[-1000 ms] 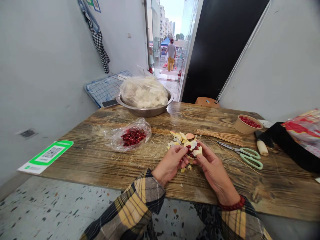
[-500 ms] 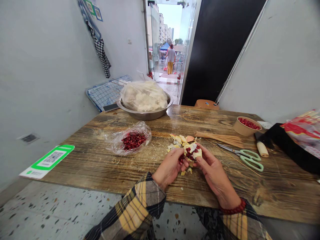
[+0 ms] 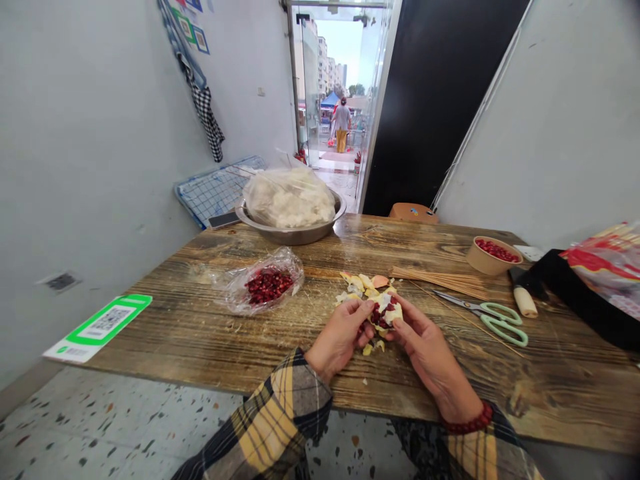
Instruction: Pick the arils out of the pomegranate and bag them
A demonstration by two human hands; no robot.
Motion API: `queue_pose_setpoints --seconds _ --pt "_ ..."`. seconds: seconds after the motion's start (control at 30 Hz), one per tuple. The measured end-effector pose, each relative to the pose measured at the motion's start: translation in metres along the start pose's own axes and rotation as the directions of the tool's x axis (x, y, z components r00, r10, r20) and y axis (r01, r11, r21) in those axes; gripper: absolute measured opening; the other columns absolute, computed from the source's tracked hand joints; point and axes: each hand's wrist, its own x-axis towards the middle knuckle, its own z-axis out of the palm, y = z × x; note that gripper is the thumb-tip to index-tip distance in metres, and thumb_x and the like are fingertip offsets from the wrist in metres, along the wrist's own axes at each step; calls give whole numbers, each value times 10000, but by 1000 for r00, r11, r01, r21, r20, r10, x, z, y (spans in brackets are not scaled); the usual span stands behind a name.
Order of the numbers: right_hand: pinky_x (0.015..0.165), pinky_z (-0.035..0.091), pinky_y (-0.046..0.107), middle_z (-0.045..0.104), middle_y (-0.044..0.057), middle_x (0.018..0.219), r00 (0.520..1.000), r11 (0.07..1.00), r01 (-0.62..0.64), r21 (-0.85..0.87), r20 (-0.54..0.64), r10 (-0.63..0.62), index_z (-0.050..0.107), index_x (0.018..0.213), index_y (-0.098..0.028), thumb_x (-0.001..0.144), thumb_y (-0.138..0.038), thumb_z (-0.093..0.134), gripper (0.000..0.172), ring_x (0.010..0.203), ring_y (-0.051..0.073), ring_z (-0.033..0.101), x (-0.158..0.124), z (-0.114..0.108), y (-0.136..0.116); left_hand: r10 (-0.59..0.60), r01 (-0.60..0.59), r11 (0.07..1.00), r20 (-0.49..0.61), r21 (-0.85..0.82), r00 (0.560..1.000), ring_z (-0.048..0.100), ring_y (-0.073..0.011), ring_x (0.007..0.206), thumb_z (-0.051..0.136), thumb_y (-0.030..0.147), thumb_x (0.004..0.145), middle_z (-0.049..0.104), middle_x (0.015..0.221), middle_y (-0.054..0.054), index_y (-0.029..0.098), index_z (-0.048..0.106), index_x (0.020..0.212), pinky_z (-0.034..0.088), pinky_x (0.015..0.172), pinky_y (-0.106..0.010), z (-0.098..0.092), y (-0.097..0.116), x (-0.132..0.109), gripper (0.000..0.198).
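Observation:
Between my hands is a pomegranate piece (image 3: 386, 312), its red seeds showing among pale yellow rind and white membrane. My right hand (image 3: 427, 343) grips it from the right, thumb in front and fingers behind. Closed against its left side, my left hand (image 3: 345, 333) has thumb and fingertips on the seeds; what lies inside its curled fingers is partly hidden. Torn pomegranate peel (image 3: 363, 283) is heaped just beyond, with small scraps under the hands. To the left, loose pomegranate seeds (image 3: 270, 285) lie on a clear plastic bag (image 3: 235, 290).
Scissors (image 3: 485, 312) with green handles and thin wooden sticks (image 3: 440, 280) lie right of my hands. Beyond are a paper bowl (image 3: 487, 262) of seeds and a wooden-handled tool (image 3: 525, 300). A metal basin (image 3: 290, 237) holds a bagged white mass. A person (image 3: 342, 123) stands outside the doorway.
My left thumb has shifted onto the seeds of the pomegranate piece, and the red seeds seen under it before are now mostly covered. The piece has turned slightly; the camera view has tilted a little.

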Motion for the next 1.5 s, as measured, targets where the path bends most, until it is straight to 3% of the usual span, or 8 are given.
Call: queue_pose_setpoints --seconds 0.3,0.57,0.7,0.9,1.13,1.3,1.5 --pt "676 534 276 678 42 1161 1000 1000 -1 -8 -16 1 649 1196 -284 701 -378 769 518 940 201 616 1 0 0 -39 38 996 -18 -83 999 478 -29 430 754 429 658 574 657 18 135 562 759 299 371 -149 3 4 -3 366" --pt "665 537 275 684 38 1144 1000 1000 24 -4 -20 -25 661 1178 -284 705 -373 767 493 914 195 617 2 0 2 -57 53 989 -26 -141 998 515 -64 458 585 332 785 584 667 -18 115 581 775 344 366 -170 5 6 -1 217" --pt "656 541 258 682 35 1148 1000 1000 3 30 -21 -2 665 1171 -285 696 -350 777 492 914 187 620 2 0 2 -41 39 993 -9 -111 999 496 -48 445 632 373 770 593 691 -12 112 584 823 327 355 -159 5 7 -2 270" --pt "614 547 201 696 11 1084 996 974 -87 210 26 83 714 1057 -274 742 -333 744 322 784 123 626 2 -3 -2 -11 7 994 -35 -108 999 499 -51 458 666 380 735 566 646 9 122 567 784 312 363 -151 3 7 -2 281" --pt "537 530 164 713 22 954 996 972 -87 220 28 83 737 960 -214 760 -354 733 244 707 105 601 2 -2 -4 -41 40 993 -10 -114 999 471 -50 431 616 215 703 554 612 26 147 551 826 248 355 -143 3 11 -5 155" --pt "494 503 164 707 25 889 998 980 -60 191 3 60 739 923 -206 761 -387 722 243 673 106 590 2 -2 -3 -40 37 996 -35 -81 999 461 -46 439 640 345 747 534 612 24 145 542 777 243 344 -139 7 12 -7 225" --pt "461 470 183 707 38 863 999 993 -53 101 2 53 733 978 -217 761 -423 708 300 651 123 577 1 -5 0 -68 72 996 60 -50 996 410 -22 411 689 490 718 519 592 26 132 558 763 218 328 -129 6 9 -6 384"
